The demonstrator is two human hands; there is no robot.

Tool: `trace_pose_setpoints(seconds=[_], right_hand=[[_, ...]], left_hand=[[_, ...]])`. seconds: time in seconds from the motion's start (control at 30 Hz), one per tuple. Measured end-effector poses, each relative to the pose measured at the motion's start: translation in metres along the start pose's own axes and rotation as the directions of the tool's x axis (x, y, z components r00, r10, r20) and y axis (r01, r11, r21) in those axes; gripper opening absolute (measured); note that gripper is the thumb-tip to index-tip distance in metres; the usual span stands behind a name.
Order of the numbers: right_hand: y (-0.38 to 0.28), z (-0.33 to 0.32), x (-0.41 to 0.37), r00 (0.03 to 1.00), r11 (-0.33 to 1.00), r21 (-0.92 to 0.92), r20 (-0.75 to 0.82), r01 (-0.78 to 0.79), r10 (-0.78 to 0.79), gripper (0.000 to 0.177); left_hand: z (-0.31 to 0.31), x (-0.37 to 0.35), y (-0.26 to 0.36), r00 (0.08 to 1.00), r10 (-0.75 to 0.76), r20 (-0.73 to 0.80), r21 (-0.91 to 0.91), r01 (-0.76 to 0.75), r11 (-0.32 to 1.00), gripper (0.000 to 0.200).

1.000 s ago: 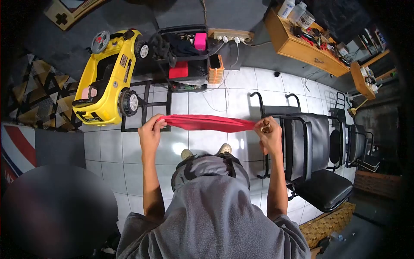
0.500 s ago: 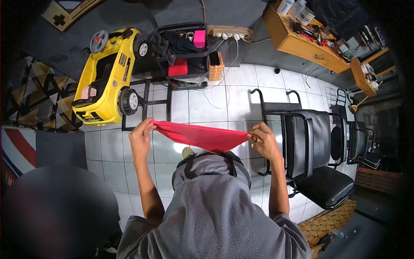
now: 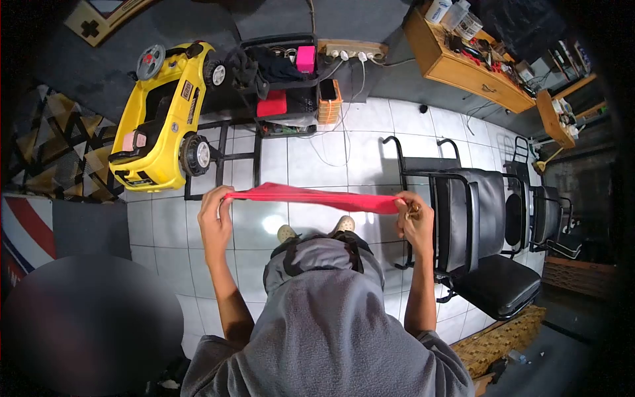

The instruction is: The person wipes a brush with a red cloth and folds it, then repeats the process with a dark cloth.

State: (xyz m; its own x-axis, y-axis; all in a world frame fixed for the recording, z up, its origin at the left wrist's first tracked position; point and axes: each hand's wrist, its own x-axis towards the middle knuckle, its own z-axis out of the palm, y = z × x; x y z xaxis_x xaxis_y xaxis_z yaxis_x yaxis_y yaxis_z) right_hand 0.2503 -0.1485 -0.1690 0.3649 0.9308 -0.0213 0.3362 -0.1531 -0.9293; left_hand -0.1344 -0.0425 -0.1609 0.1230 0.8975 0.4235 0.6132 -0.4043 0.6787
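Observation:
A red cloth (image 3: 317,196) is stretched sideways between my two hands, in front of my body and above the tiled floor. My left hand (image 3: 215,213) pinches its left end. The fingers of my right hand (image 3: 415,218) are closed on its right end, and a gold-coloured ring or similar small object shows at them. Seen from above, the cloth forms a narrow, taut band with a slight bulge on its far side. My shoes (image 3: 344,225) show on the floor below it.
A yellow toy car (image 3: 159,132) stands at the left on a black metal frame (image 3: 256,159). Ahead is a black shelf rack (image 3: 264,86) with cloths and a pink box. Black chairs (image 3: 486,218) are at the right. A cluttered wooden drawer cabinet (image 3: 456,73) stands back right.
The red cloth has swung from hanging towards me to a narrow, nearly level band. My right hand has shifted slightly right, pulling it wider, and both shoes now show.

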Motion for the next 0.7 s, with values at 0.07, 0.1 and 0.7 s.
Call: trace_pose_setpoints(seconds=[0.07,0.1,0.7], right_hand=[[0.004,0.003,0.001,0.998,0.998,-0.037,-0.021,0.055,-0.056,0.008],[0.004,0.003,0.002,0.995,0.993,-0.070,-0.026,0.090,-0.092,0.008],[-0.017,-0.020,-0.010,0.977,0.962,0.254,-0.209,0.098,-0.044,0.011]], left_hand=[[0.005,0.001,-0.003,1.000,0.020,-0.021,-0.008,-0.020,1.000,0.014],[0.005,0.000,-0.002,0.998,-0.064,-0.020,-0.080,0.063,0.995,0.014],[0.002,-0.007,0.003,0.973,-0.224,0.056,-0.318,0.230,0.920,0.009]])
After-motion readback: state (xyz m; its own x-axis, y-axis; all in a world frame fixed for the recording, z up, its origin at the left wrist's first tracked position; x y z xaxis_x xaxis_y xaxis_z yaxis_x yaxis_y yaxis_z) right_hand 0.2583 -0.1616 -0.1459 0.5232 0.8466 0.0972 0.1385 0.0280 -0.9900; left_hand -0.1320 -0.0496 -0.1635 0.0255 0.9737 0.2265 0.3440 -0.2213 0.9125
